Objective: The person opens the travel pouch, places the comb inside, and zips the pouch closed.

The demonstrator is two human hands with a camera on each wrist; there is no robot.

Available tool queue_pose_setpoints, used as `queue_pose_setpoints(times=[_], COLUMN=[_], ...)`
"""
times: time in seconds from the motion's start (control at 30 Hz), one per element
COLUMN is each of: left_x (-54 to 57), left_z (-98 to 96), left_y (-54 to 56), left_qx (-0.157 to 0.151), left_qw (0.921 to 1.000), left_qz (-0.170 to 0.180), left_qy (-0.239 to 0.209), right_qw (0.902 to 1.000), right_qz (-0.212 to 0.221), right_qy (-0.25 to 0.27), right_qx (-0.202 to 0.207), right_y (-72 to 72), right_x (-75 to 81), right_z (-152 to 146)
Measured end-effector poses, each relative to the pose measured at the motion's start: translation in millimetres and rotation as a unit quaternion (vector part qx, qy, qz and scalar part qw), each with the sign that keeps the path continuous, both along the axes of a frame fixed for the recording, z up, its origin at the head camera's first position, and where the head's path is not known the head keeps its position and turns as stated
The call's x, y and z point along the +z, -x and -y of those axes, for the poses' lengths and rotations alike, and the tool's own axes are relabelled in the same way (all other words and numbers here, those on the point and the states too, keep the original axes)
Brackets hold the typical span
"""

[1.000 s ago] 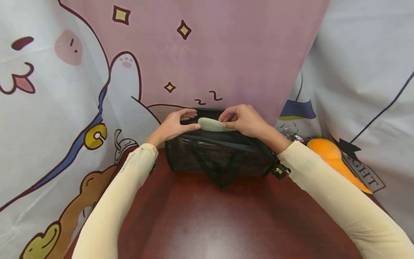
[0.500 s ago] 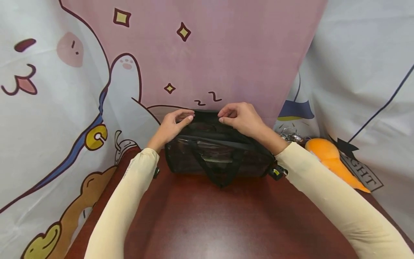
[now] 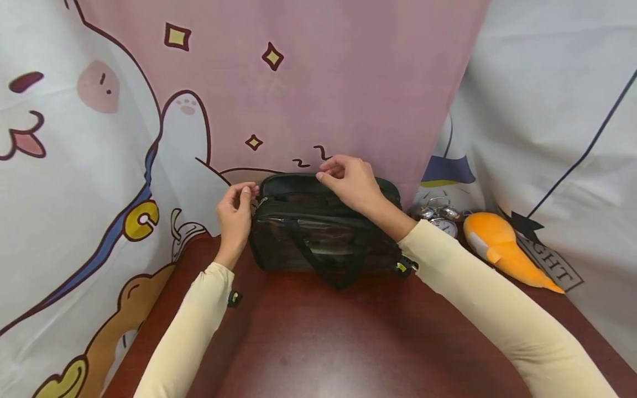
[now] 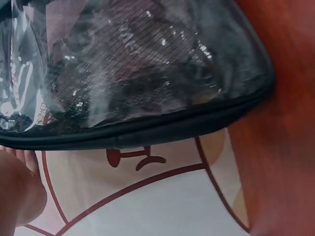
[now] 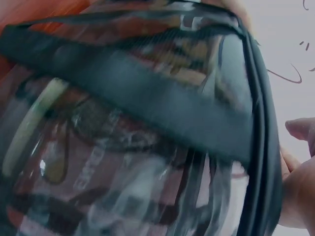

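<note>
A see-through toiletry bag [image 3: 276, 237] with black trim and a drooping handle [image 3: 311, 254] stands against the back cloth. My left hand [image 3: 236, 215] is at its left end, fingertips close to the metal zipper pull [image 3: 263, 201]. Above the bag's rear top edge is my right hand [image 3: 350, 182], fingers loosely bent and thumb apart from them. Through the clear wall, the right wrist view shows a pale green comb [image 5: 32, 125] inside. In the left wrist view, part of the left hand [image 4: 19, 194] appears below the bag's black edge.
To the right of the bag are a silver twin-bell alarm clock [image 3: 442, 218] and an orange plush toy [image 3: 502, 243]. The dark red table [image 3: 318, 337] reaches toward me. Printed cloth [image 3: 348, 83] hangs behind and along both sides.
The comb has left both hands and dropped into the bag. My left hand has moved left and down from the opening to the bag's end; my right hand has shifted slightly left.
</note>
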State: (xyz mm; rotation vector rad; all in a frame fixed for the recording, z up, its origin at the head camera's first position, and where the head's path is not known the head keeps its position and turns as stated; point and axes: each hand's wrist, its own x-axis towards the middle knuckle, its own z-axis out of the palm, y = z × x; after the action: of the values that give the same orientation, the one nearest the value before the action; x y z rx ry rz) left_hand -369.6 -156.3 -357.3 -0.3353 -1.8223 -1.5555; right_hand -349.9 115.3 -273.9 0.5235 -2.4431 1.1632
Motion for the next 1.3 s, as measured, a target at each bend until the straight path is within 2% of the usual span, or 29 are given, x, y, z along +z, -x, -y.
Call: queue_pose_setpoints(times=[0.17,0.3,0.37,0.43,0.53,0.67,0.83,0.97,1.1,1.2,1.3], left_x=[-22.7,-39.7,-44.2,-46.8,-48.6,-48.8,-49.3,-52.1,-54.6,-53.3,-50.8], left_z=[18.4,33.0,37.3,39.6,39.8,39.3,41.4,44.6,50.0,49.8,45.7], left_y=[-18.1,-30.1,-35.5,-39.2,-40.4,-39.4,-41.3,-44.0,-46.8,-46.4,-44.8], left_qx=[-0.018,-0.056,-0.063,-0.057,-0.027,0.008,0.022,0.017,0.013,0.008,0.006], left_qw=[0.9984,0.9924,0.9888,0.9861,0.9824,0.9796,0.9769,0.9761,0.9758,0.9752,0.9743], left_qz=[0.051,0.101,0.118,0.123,0.120,0.112,0.118,0.135,0.138,0.141,0.144], left_qy=[0.018,0.042,0.066,0.097,0.141,0.167,0.176,0.170,0.169,0.171,0.174], right_qw=[0.9993,0.9978,0.9954,0.9909,0.9801,0.9720,0.9753,0.9752,0.9708,0.9676,0.9642], right_qz=[0.019,0.039,0.057,0.082,0.129,0.165,0.177,0.175,0.132,0.095,0.074], right_qy=[0.001,0.021,0.043,0.069,0.103,0.104,0.045,-0.068,-0.176,-0.225,-0.251], right_qx=[0.032,0.049,0.064,0.081,0.110,0.131,0.125,0.117,0.096,0.064,0.044], right_y=[-1.5,3.2,7.4,12.3,19.4,27.9,33.7,32.8,27.6,25.2,25.7], right_x=[0.1,-2.4,-2.7,-2.9,-3.5,-5.0,-4.0,-4.4,-7.5,-8.9,-9.2], right_z=[23.8,39.2,46.4,53.7,66.5,86.8,113.0,129.0,143.9,148.8,146.7])
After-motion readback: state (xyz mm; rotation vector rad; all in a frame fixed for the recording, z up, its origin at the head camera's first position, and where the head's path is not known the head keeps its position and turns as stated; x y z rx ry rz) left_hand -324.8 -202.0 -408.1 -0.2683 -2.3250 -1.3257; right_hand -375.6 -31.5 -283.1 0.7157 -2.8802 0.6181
